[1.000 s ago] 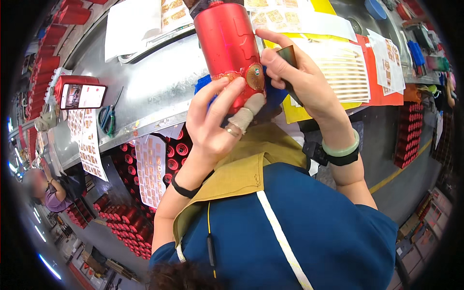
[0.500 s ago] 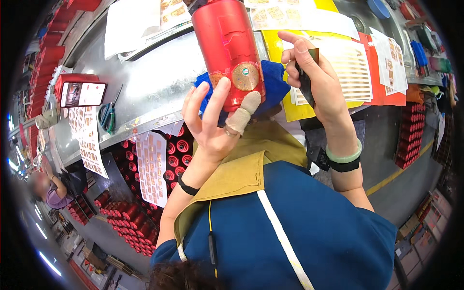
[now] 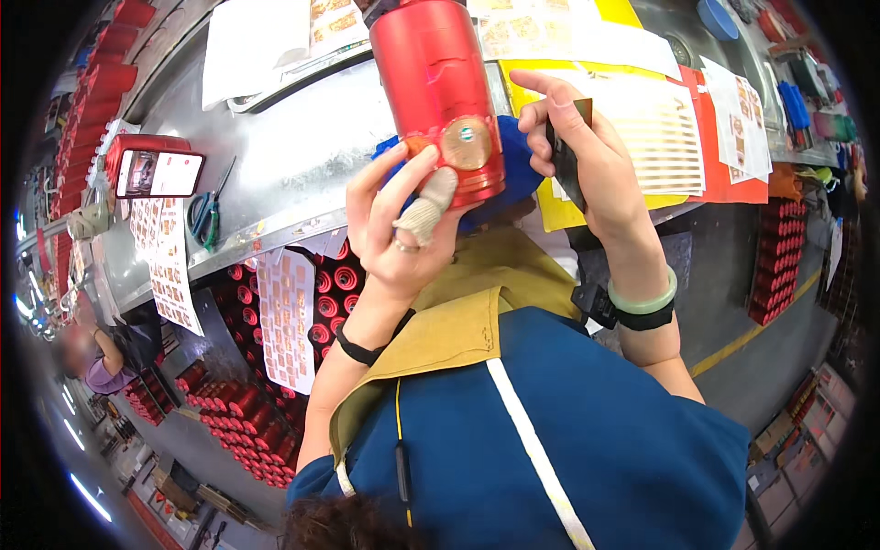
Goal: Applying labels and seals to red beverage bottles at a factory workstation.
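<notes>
A red metal cylinder (image 3: pixel 426 69) with a round gold-coloured disc (image 3: pixel 467 144) near its closer end lies against a blue cloth (image 3: pixel 522 158). My left hand (image 3: pixel 401 234) is closed on the cylinder's lower left side, fingertips beside an orange patch next to the disc. A beige cloth finger cover (image 3: pixel 429 203) wraps its thumb, which lies on the cylinder. To the right, my right hand (image 3: pixel 600 165) grips a thin, dark, flat piece (image 3: pixel 568 170) like a scraper card between thumb and fingers, index finger pointing toward the cylinder without touching it.
Striped sheets (image 3: pixel 665 137) lie on a yellow folder at right. At left on the metal bench (image 3: pixel 307 128) are a phone (image 3: pixel 160 174), scissors (image 3: pixel 209 215) and a sticker sheet (image 3: pixel 170 266). Several red cylinders (image 3: pixel 243 412) are stacked below. Another person (image 3: pixel 101 362) is far left.
My left thumb has moved left across the cylinder, off its right side and toward the fingers. My right hand has shifted slightly left with the dark flat piece.
</notes>
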A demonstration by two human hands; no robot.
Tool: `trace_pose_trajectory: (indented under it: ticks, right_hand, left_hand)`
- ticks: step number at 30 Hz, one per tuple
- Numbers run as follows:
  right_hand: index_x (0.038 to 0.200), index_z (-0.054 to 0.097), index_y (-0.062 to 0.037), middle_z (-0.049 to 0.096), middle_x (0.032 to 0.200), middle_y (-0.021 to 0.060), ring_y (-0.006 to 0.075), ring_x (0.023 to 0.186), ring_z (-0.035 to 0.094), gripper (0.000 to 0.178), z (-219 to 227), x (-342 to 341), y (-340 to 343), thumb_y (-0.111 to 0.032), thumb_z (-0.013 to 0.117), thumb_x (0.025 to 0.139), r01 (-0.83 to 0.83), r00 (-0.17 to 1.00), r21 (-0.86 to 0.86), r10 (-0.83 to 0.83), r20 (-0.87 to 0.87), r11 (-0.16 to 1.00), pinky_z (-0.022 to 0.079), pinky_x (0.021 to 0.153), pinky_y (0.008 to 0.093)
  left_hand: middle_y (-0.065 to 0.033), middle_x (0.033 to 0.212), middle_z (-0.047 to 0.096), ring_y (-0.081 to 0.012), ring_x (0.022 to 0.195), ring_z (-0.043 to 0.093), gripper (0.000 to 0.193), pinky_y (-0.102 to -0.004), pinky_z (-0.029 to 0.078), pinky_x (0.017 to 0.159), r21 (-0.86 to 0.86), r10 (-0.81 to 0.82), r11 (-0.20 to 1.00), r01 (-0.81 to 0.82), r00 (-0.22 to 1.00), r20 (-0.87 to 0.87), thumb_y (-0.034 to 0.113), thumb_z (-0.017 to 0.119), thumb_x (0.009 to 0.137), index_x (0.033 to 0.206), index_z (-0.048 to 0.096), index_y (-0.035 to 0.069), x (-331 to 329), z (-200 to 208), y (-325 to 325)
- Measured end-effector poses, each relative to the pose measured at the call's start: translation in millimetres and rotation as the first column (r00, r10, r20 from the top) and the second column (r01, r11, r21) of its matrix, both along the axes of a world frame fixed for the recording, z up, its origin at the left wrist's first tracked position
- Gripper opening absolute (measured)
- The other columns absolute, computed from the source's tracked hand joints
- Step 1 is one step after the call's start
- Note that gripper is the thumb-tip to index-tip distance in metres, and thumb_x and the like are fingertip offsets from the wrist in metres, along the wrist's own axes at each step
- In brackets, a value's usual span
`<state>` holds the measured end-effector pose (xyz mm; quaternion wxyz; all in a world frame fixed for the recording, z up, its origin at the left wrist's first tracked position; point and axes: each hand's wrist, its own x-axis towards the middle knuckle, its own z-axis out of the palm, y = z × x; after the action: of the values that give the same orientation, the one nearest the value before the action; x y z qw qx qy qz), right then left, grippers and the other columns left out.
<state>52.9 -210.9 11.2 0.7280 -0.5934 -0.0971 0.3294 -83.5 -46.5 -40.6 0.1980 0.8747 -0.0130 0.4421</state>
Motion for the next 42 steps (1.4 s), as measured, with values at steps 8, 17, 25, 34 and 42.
trace_pose_trajectory:
  ticks: [8,17,25,34,42]
  right_hand:
    - [0.146,0.053,0.0020,0.057,0.099,0.0020,0.0053,0.078,0.046,0.049,-3.7,1.0,-2.3,-0.033,0.047,0.112,0.005,1.000,-0.045,-0.005,0.009,0.999,0.042,0.067,0.0226]
    - [0.145,0.052,0.0038,0.057,0.098,0.0013,0.0052,0.077,0.047,0.049,-5.8,-3.2,-0.7,-0.033,0.049,0.112,-0.011,1.000,-0.013,0.011,-0.023,1.000,0.042,0.066,0.0230]
    - [0.140,0.057,0.0003,0.057,0.089,-0.0023,0.0039,0.081,0.049,0.049,-5.7,-2.6,-6.5,-0.033,0.064,0.106,0.002,1.000,-0.064,-0.003,-0.008,0.998,0.042,0.069,0.0219]
    - [0.145,0.051,0.0010,0.062,0.094,-0.0015,0.0029,0.080,0.051,0.061,-5.3,-13.7,-4.6,-0.014,0.079,0.093,-0.087,0.987,-0.110,0.100,0.122,0.990,0.044,0.073,0.0203]
    - [0.143,0.052,0.0035,0.059,0.090,-0.0017,0.0037,0.077,0.050,0.062,-5.9,-13.6,1.1,-0.021,0.080,0.094,-0.076,0.975,-0.198,0.114,0.189,0.977,0.044,0.071,0.0207]
  left_hand:
    - [-0.0118,0.132,0.065,-0.0324,0.117,0.062,0.041,-0.0403,0.054,0.096,0.008,0.089,0.996,-0.089,0.996,0.024,0.010,0.089,0.078,0.117,0.075,0.011,-3.4,-5.4,-4.2]
    - [-0.0099,0.143,0.056,-0.0327,0.129,0.046,0.042,-0.0403,0.044,0.103,0.261,0.131,0.957,-0.123,0.991,-0.012,0.022,0.093,0.073,0.112,0.079,0.030,6.8,-0.1,-13.4]
    - [-0.0249,0.155,0.043,-0.0424,0.130,0.051,0.108,-0.0496,0.045,0.108,-0.289,0.016,0.954,-0.081,0.975,-0.220,0.023,0.098,0.063,0.154,0.044,0.004,12.3,16.8,2.6]
    - [-0.0246,0.134,0.057,-0.0393,0.125,0.057,0.111,-0.0446,0.049,0.105,-0.566,-0.138,0.811,-0.149,0.891,-0.432,0.025,0.097,0.070,0.155,0.034,-0.007,6.0,10.3,0.2]
    - [-0.0162,0.109,0.071,-0.0359,0.105,0.067,0.070,-0.0543,0.033,0.120,-0.414,-0.083,0.906,-0.089,0.921,-0.381,0.016,0.089,0.074,0.134,0.059,-0.003,7.4,18.3,1.8]
